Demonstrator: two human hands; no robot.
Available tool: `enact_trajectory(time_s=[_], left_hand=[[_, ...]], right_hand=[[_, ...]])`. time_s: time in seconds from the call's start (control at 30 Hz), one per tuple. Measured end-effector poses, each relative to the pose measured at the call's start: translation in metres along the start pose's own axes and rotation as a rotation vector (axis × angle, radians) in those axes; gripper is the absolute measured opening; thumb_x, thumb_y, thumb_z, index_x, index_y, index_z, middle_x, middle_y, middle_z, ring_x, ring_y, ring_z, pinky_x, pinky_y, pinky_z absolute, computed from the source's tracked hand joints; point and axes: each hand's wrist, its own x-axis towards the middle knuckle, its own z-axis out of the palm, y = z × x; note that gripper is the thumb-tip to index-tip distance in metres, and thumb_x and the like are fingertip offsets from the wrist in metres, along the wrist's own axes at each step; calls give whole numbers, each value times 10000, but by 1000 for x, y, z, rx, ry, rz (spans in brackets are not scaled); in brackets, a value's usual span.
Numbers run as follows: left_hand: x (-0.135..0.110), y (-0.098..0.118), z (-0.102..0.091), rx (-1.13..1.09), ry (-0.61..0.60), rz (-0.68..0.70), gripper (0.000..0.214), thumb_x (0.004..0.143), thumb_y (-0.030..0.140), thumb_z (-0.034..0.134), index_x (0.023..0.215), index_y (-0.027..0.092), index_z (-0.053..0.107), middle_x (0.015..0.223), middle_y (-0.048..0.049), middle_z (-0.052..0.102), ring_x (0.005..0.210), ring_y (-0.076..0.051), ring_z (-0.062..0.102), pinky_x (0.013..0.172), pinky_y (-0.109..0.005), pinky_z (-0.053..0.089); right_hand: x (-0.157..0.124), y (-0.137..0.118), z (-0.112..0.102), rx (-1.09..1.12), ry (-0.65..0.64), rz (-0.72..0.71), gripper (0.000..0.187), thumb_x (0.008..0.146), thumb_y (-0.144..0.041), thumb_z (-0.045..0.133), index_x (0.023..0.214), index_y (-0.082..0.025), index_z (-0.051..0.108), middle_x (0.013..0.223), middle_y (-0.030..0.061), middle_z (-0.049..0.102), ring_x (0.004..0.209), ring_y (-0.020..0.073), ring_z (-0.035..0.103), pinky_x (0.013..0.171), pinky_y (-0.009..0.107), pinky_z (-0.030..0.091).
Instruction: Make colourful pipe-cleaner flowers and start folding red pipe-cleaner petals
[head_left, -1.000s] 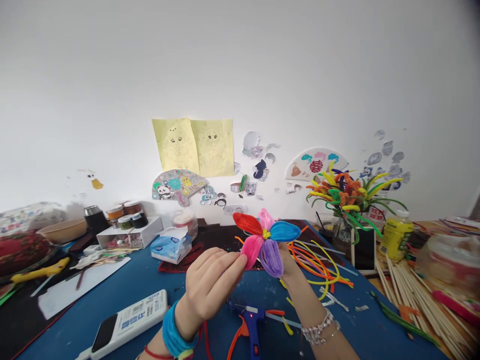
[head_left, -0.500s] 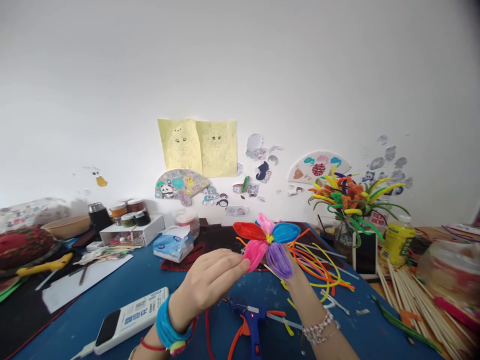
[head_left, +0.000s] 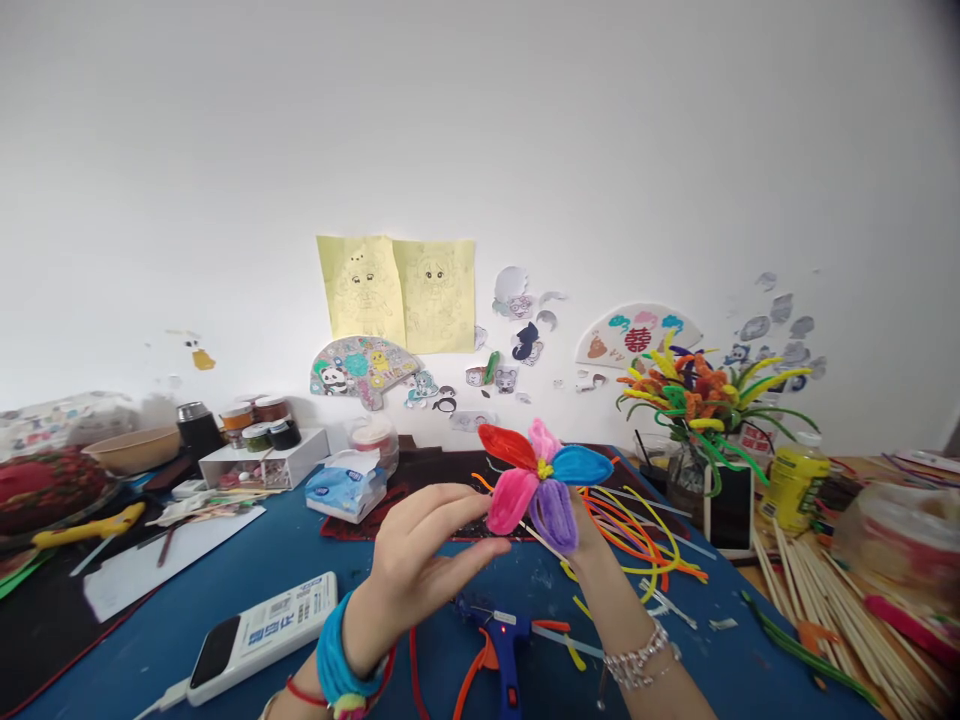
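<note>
A pipe-cleaner flower with red, pink, blue, purple and magenta petals and a yellow centre is held up over the blue table. My right hand grips it from behind and is mostly hidden by the petals. My left hand is open, fingers stretched toward the magenta petal, fingertips at or just short of it. A blue glue gun lies on the table below both hands.
Loose orange and yellow pipe cleaners lie to the right. A vase of pipe-cleaner flowers, a phone, a yellow bottle and wooden sticks are further right. A white device, tissue pack and jars sit left.
My left hand let go of the magenta petal and its fingers spread open. The flower shifted slightly right in my right hand.
</note>
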Motion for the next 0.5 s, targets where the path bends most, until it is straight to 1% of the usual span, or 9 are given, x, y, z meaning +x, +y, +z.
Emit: enact_trajectory(time_s=[0.07,0.13,0.2,0.27,0.33,0.4,0.5], left_hand=[[2,7,2,-84,-3,-139,269,734,241,707,974,159,617,826,-68,685,744,-157,648,648,-243,546],[2,14,5,-190,-1,-339,208,773,246,660,958,163,614,806,-56,688,712,-148,655,619,-230,549],[2,18,9,-313,-12,-542,180,791,239,634,949,157,609,811,-57,692,700,-148,663,611,-227,553],[1,20,14,-465,-9,-688,175,794,252,628,930,144,605,802,-68,692,693,-156,670,616,-239,557],[0,20,18,-619,14,-785,165,800,258,621,906,134,598,759,-66,685,662,-157,671,603,-242,555],[0,20,21,-705,45,-840,150,795,253,627,874,130,595,713,-53,676,627,-150,668,582,-234,549],[-1,20,21,-691,92,-847,129,785,239,637,840,127,604,669,-37,674,580,-141,661,560,-224,545]], right_hand=[[0,-1,0,22,18,13,500,560,-734,615,623,-242,552,571,21,597,546,189,551,590,372,500],[0,-1,0,30,25,18,498,549,-728,628,614,-242,543,599,29,606,602,203,576,634,379,505],[1,0,0,27,19,24,481,548,-707,648,612,-243,541,621,33,611,618,207,579,646,384,506],[1,1,-1,14,4,28,454,567,-685,653,622,-247,548,637,35,612,608,204,569,636,387,506],[1,2,-3,-7,-15,25,433,565,-662,671,626,-250,555,642,35,606,603,203,558,627,389,503],[0,2,-5,-35,-35,16,412,538,-620,717,616,-245,565,626,31,593,603,203,546,631,389,499],[0,4,-9,-83,-55,-4,370,517,-543,767,580,-235,571,594,21,573,578,193,515,632,391,489]])
